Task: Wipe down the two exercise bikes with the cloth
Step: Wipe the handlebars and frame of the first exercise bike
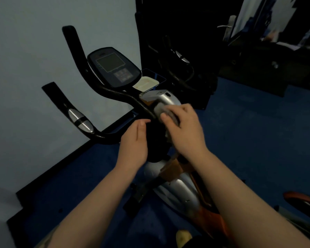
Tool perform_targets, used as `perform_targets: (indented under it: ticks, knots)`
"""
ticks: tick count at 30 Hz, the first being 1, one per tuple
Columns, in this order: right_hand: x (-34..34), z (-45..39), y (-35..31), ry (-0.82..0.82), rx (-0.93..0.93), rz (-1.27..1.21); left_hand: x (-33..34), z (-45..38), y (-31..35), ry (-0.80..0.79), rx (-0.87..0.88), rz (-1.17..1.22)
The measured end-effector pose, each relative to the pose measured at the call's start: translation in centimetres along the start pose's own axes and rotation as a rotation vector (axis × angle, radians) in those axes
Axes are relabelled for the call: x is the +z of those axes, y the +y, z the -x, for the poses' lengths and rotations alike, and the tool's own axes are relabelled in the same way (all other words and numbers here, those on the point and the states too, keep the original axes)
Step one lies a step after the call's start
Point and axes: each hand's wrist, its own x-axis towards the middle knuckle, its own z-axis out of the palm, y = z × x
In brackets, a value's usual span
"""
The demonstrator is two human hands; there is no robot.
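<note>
The black-and-silver exercise bike (170, 187) stands directly ahead, its curved black handlebar (122, 97) running left-up from the hands. The right hand (184, 129), nearer, presses the grey cloth (166, 111) around the bar; the left hand (134, 142) hovers beside, fingers straight.

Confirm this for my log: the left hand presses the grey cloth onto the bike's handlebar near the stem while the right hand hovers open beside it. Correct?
Not quite: the hands are swapped. In the head view the right hand presses the grey cloth onto the handlebar near the stem, and the left hand hovers open beside it, holding nothing.
</note>
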Motion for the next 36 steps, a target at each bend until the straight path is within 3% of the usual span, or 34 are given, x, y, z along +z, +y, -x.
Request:
perform_targets:
  ticks: [2,7,10,14,16,20,22,26,32,36]
  knots:
    - [1.2,0.1,0.3,-0.148,0.124,-0.182,0.0,0.0,0.0,-0.001,-0.004,-0.013]
    - [2.3,2.0,1.8,-0.14,0.236,-0.478,0.1,0.0,0.0,0.026,-0.021,-0.016]
    - [2.2,-0.2,1.9,-0.181,0.221,-0.431,0.2,0.1,-0.1,0.05,-0.012,-0.035]
    - [3.4,1.8,2.0,-0.072,0.117,-0.498,0.3,0.2,0.0,0.085,-0.011,-0.041]
    - [3.0,3.2,2.8,-0.123,0.122,-0.57,0.4,0.2,0.1,0.103,-0.024,-0.04]
    - [1.5,-0.8,2.7,-0.269,0.036,-0.318,0.6,0.2,0.3,0.146,-0.06,-0.036]
    - [2.0,-1.4,2.3,-0.247,-0.016,-0.336,0.8,0.4,0.3,0.205,-0.081,-0.01]
    - [2.9,3.1,3.8,-0.199,0.063,-0.547,1.3,1.0,0.3,0.279,-0.17,0.077]
    - [2.5,-1.9,2.7,-0.254,-0.013,-0.313,1.4,1.0,0.7,0.36,-0.196,0.013]
    - [2.6,2.0,3.8,-0.232,0.039,-0.478,1.7,1.2,0.5,0.398,-0.229,0.002]
